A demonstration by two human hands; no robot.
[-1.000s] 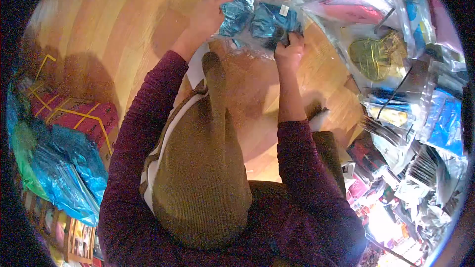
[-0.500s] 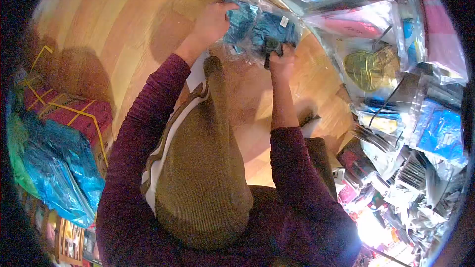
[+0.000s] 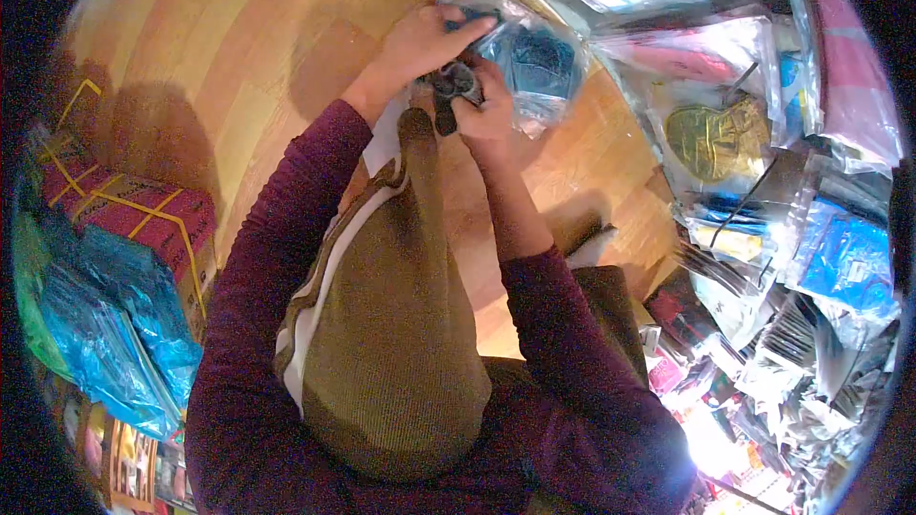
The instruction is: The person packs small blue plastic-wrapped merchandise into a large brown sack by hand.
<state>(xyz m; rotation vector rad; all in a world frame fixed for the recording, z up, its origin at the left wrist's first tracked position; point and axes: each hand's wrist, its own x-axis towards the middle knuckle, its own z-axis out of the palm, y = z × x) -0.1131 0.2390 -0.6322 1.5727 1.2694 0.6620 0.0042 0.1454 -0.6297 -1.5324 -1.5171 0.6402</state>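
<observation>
Blue cloth sits inside the clear bag (image 3: 534,62) that you hold up in front of you, above the wood floor (image 3: 239,48). Your left hand (image 3: 429,38) has its grip shut on the top edge of the bag, with the fingers curled over it. Your right hand (image 3: 482,105) is just below and touching the left one. Its grip is shut on a small dark thing (image 3: 453,86) at the bag's near corner. You cannot tell what that dark thing is. Most of the bag hangs out to the right of both grips.

Right under your grips is your knee in brown trousers (image 3: 391,324). Well off to the right of your grips is a heap of more bags, one with a gold thing (image 3: 711,138) in it and one that is blue (image 3: 844,253). Far down to the left of your grips lie a red box (image 3: 143,219) and a blue plastic pile (image 3: 114,324).
</observation>
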